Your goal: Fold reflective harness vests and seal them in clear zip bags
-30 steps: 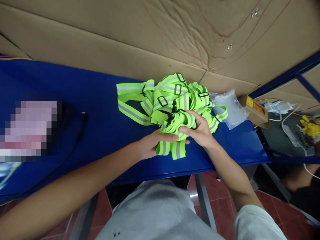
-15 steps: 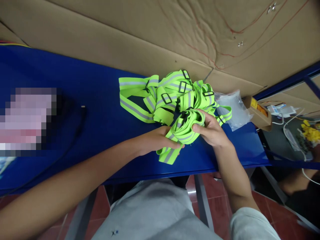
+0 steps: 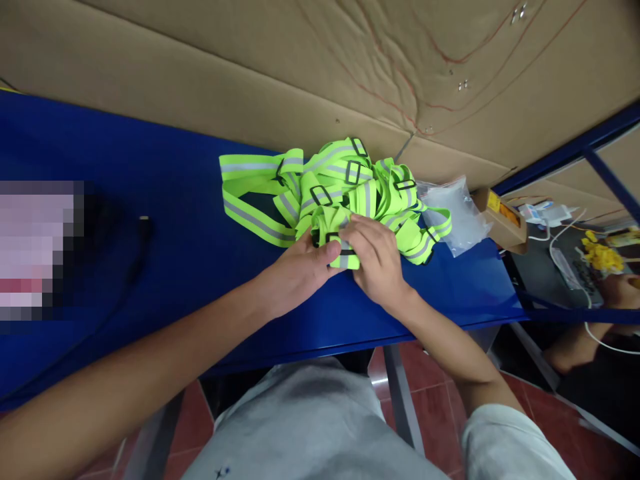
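Observation:
Between my two hands is a bundled reflective strap (image 3: pixel 349 261), neon green with a grey stripe and a black buckle. My left hand (image 3: pixel 300 270) grips it from the left, its thumb pressed on the front by the buckle. From the right, my right hand (image 3: pixel 375 257) closes over the bundle with curled fingers. Just behind lies a heap of the same green straps (image 3: pixel 320 177) with black slider buckles, a long loop of it reaching left. The far side of the held bundle is hidden by my fingers and blends into the heap.
A clear plastic bag (image 3: pixel 450 210) and an open cardboard box (image 3: pixel 500 217) sit right of the heap on the blue table (image 3: pixel 190 193). A black cable (image 3: pixel 143 240) lies at left near a blurred patch. Cardboard (image 3: pixel 225 80) lines the back. Another person's arm (image 3: pixel 575 347) shows at far right.
The held strap bundle has turned, bringing its buckle to the front, and its hanging tail no longer shows. My right hand has moved left and now covers the bundle's right side.

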Demonstrator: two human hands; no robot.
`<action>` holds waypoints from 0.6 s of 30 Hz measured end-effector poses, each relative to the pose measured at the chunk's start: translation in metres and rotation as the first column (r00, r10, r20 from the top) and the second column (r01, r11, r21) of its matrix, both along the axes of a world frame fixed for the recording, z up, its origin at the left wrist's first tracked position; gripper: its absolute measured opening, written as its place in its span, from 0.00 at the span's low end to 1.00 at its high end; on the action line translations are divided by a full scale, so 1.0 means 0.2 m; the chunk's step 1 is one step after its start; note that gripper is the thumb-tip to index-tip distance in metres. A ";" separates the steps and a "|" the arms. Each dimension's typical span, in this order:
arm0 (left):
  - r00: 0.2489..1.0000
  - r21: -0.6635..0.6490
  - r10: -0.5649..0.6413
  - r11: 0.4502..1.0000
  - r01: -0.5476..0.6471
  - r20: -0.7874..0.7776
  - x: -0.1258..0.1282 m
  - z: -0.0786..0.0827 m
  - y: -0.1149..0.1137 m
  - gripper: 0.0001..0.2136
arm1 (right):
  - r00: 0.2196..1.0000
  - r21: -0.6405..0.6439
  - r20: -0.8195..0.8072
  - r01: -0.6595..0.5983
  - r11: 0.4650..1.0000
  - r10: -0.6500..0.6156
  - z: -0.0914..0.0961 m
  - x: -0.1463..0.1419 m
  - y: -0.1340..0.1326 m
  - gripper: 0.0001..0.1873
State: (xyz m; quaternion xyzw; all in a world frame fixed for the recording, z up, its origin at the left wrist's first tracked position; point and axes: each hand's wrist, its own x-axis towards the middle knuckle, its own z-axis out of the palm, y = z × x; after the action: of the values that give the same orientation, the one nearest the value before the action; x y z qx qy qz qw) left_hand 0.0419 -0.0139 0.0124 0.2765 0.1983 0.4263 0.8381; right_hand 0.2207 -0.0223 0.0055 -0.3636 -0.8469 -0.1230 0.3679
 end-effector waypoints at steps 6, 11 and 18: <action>0.999 0.000 -0.027 1.000 0.027 -0.033 0.03 -0.05 -0.01 0.30 | 0.970 -0.140 0.118 0.229 0.963 -0.213 0.00 -0.15 -0.09 0.33; 0.996 0.041 0.055 0.998 -0.052 -0.077 0.01 -0.06 0.01 0.23 | 0.997 -0.378 0.069 0.006 0.926 0.022 0.04 -0.12 -0.11 0.41; 0.965 0.025 0.069 0.998 -0.064 -0.255 0.01 -0.05 0.02 0.28 | 0.876 -0.550 -0.475 -0.221 0.805 -0.084 0.14 0.14 0.02 0.33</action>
State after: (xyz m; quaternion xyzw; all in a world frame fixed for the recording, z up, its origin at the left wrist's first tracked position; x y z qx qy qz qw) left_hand 0.0435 -0.0099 0.0015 0.3293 0.3102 0.4166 0.7885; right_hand 0.2493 -0.0181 0.0326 -0.4462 -0.7384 0.2526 0.4381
